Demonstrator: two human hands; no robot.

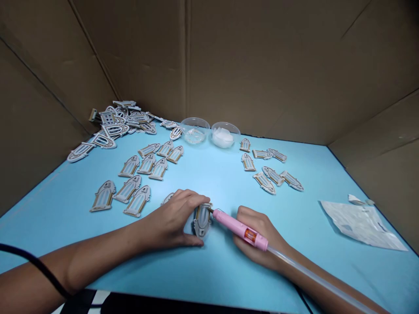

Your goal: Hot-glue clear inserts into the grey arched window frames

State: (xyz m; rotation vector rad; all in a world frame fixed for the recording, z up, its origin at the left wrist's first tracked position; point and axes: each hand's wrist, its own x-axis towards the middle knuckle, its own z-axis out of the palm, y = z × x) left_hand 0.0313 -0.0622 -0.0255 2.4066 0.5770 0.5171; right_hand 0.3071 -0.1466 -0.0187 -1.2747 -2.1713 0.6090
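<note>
Between the thumb and fingers of my left hand [180, 218] is a small arched window-shaped piece [202, 221], grey-white with gold edging, held near the table. My right hand [258, 235] is closed around a pink pen-like tool [235, 225] with an orange window in its barrel and a clear tube at its rear. The thin metal tip of the tool meets or nearly meets the piece's upper right edge; contact cannot be made out. Another similar piece [167, 198] lies partly hidden behind my left hand.
Similar arched pieces [137, 201] lie in a group at left, with more [273, 175] at right. A heap of pieces [124, 120] fills the far left corner. Two clear bowls [195, 131] stand at the back; one holds white material [222, 137]. A plastic bag [362, 224] lies right. Cardboard walls surround the table.
</note>
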